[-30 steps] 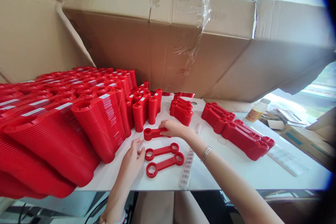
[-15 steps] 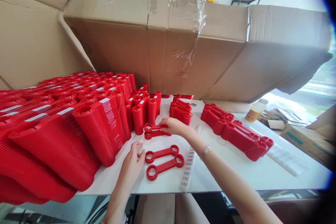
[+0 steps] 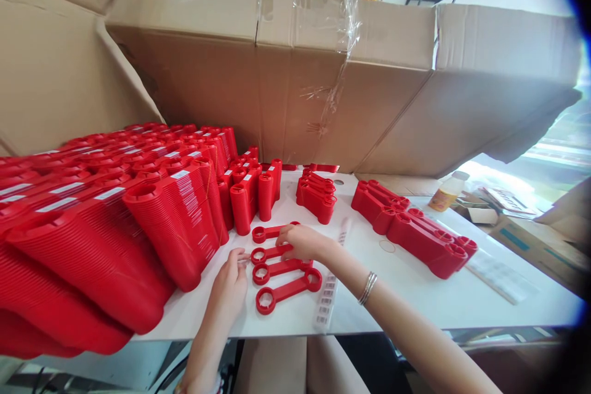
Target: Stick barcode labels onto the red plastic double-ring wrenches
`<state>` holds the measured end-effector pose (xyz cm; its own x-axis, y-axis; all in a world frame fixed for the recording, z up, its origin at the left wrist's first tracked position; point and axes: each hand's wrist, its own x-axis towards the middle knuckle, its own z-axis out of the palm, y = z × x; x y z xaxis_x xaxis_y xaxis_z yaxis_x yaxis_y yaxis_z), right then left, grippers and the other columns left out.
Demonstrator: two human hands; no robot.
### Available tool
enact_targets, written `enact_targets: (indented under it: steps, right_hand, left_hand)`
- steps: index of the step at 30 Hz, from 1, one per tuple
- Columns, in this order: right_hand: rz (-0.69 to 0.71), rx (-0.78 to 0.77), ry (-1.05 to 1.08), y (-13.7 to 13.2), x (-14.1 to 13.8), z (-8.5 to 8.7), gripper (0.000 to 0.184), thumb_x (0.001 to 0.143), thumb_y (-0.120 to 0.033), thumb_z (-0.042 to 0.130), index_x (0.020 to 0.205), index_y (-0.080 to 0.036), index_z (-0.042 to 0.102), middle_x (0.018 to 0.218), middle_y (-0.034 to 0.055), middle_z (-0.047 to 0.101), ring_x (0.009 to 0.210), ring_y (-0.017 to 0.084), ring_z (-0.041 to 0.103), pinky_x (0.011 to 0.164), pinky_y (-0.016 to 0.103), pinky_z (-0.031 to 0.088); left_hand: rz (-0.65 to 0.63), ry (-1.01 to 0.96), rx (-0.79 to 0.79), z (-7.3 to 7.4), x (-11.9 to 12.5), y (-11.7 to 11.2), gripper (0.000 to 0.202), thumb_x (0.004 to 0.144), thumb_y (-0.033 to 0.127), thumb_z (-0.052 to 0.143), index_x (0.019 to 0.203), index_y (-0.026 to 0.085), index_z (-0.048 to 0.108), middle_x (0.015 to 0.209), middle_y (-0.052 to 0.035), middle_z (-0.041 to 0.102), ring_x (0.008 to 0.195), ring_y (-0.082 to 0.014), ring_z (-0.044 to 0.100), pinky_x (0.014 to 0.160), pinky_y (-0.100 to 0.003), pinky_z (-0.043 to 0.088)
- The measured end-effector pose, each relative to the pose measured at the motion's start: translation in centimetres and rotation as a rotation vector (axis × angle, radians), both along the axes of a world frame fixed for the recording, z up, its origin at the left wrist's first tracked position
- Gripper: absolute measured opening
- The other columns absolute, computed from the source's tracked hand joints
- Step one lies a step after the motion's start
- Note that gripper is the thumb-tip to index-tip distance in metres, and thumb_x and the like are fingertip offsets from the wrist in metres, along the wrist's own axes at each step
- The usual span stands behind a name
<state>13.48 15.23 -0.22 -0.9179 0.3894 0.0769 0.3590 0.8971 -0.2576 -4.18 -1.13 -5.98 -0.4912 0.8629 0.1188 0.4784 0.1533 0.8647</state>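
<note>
Nearer now, two red double-ring pieces [image 3: 270, 233] join the row [image 3: 290, 288], your right hand [image 3: 302, 241] closed on the second, left hand [image 3: 233, 283] open flat beside it; squaring all four likely needs gentle nudges.

Four red ring-ended bars [image 3: 282, 269] lie flat, parallel.

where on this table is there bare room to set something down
Widest bare patch of table: near edge, between the right forearm and the long red stacks. A narrower gap runs between those and the short stack. Crowded on the left: leaning stacks, left hand, right hand, flat pieces.
</note>
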Motion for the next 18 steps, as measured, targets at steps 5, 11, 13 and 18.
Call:
enact_targets:
  steps: [5,11,13,18]
  right_hand:
    - [-0.039,0.031,0.035,1.1,-0.2,1.2,0.021,0.098,-0.025,0.067,0.115,-0.019,0.078,0.115,0.01,0.074,0.109,0.023,0.068,0.089,0.031,0.052]
    - [-0.091,0.077,0.01,2.3,-1.2,1.2,0.015,0.096,-0.022,0.071,0.109,-0.016,0.076,0.115,0.0106,0.073,0.11,0.025,0.067,0.096,0.04,0.053]
    - [-0.094,0.082,0.006,2.5,-1.3,1.0,0.014,0.098,-0.025,0.068,0.108,-0.016,0.074,0.114,0.0082,0.073,0.106,0.023,0.068,0.095,0.042,0.055]
    - [-0.105,0.087,0.025,2.5,-1.2,1.2,0.015,0.098,-0.025,0.068,0.108,-0.016,0.075,0.112,0.0083,0.074,0.102,0.022,0.069,0.091,0.038,0.054]
  left_hand:
    - [-0.022,-0.004,-0.017,0.4,0.1,0.0,0.033,0.09,0.022,0.037,0.119,0.021,0.053,0.124,-0.0157,0.073,0.117,-0.0293,0.069,0.108,-0.05,0.05]
    - [-0.029,-0.007,-0.043,0.6,0.0,-0.2,0.034,0.094,0.026,0.033,0.122,0.02,0.051,0.127,-0.0178,0.071,0.116,-0.0313,0.069,0.106,-0.053,0.05]
    - [-0.029,-0.01,-0.045,0.6,0.0,-0.3,0.035,0.094,0.026,0.032,0.123,0.02,0.051,0.127,-0.0177,0.071,0.116,-0.0309,0.069,0.107,-0.053,0.049]
    - [-0.031,-0.014,-0.034,0.4,0.0,-0.3,0.035,0.093,0.023,0.034,0.123,0.02,0.051,0.128,-0.0163,0.071,0.12,-0.0293,0.067,0.109,-0.05,0.049]
